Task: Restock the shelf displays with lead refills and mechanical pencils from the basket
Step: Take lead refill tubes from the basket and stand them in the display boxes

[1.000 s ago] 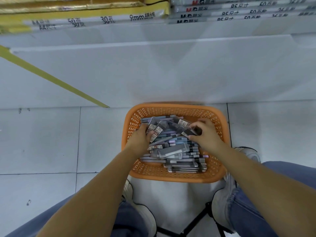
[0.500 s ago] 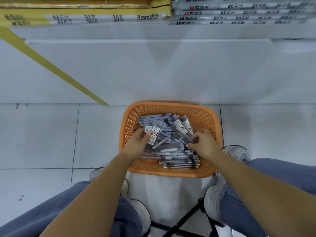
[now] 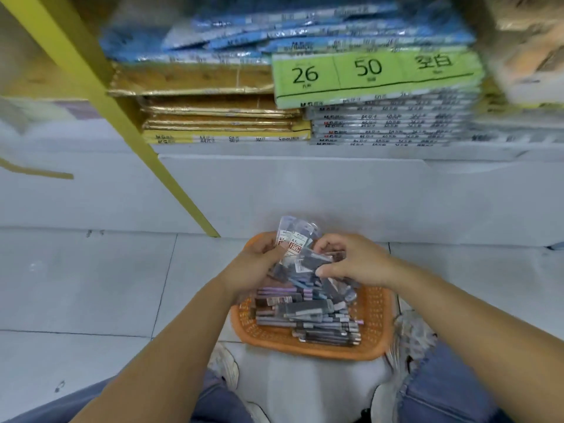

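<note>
White tiled floor [image 3: 91, 285] below a stocked shelf [image 3: 274, 150], an orange basket [image 3: 308, 351] on it; left hand [image 3: 259, 265] grips lead refill packets [image 3: 294, 239]; right hand [image 3: 358, 261] pinches another packet [image 3: 309, 264].

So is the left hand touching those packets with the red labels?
Touching. The head view shows the left hand pinching the clear packets between thumb and fingers, over the orange basket.

An orange lattice-weave basket [image 3: 375, 328] of grey, lilac and black packets [image 3: 305, 312]; clear sleeves [image 3: 294, 239] with white-and-red labels; a lime-green sign [image 3: 375, 77] with black numerals; shiny gold packs [image 3: 213, 111], blue packs [image 3: 274, 41], a yellow upright [image 3: 122, 117] and pale grey floor tiles [image 3: 76, 285]
</note>
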`<state>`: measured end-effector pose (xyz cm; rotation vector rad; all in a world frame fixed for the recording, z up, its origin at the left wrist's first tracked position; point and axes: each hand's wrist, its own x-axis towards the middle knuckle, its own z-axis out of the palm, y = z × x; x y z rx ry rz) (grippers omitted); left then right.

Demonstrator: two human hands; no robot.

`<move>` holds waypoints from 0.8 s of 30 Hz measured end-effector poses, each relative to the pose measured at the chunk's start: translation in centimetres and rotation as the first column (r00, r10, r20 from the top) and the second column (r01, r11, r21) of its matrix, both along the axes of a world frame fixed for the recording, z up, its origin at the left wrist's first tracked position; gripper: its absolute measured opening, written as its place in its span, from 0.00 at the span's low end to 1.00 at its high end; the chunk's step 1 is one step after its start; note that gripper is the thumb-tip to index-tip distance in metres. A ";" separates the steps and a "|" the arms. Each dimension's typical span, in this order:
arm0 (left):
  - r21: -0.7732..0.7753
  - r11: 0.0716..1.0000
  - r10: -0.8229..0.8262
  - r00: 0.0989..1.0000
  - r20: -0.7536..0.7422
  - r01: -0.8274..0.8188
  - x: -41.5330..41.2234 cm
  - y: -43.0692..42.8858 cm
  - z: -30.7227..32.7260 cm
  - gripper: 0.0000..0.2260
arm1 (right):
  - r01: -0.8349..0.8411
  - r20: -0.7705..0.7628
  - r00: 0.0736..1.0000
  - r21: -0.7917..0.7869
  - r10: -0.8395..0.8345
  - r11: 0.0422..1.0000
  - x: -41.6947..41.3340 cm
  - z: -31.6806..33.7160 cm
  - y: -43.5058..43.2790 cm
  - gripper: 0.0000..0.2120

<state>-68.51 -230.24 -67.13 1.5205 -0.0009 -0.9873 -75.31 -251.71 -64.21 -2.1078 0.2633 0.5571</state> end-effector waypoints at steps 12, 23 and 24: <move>-0.093 0.977 -0.160 0.944 0.290 0.194 1.1 0.4 18.7 0.21 | -0.095 0.438 0.879 -0.223 0.186 0.970 1.9 19.0 0.7 0.25; -0.250 0.955 -0.026 0.885 0.465 0.160 1.6 1.6 26.6 0.27 | 0.013 0.646 0.752 0.183 -0.130 0.983 2.8 27.4 0.7 0.21; -0.250 0.955 -0.026 0.881 0.472 0.162 1.6 1.6 26.5 0.28 | -0.008 0.627 0.758 0.284 -0.180 0.959 3.1 27.4 0.8 0.24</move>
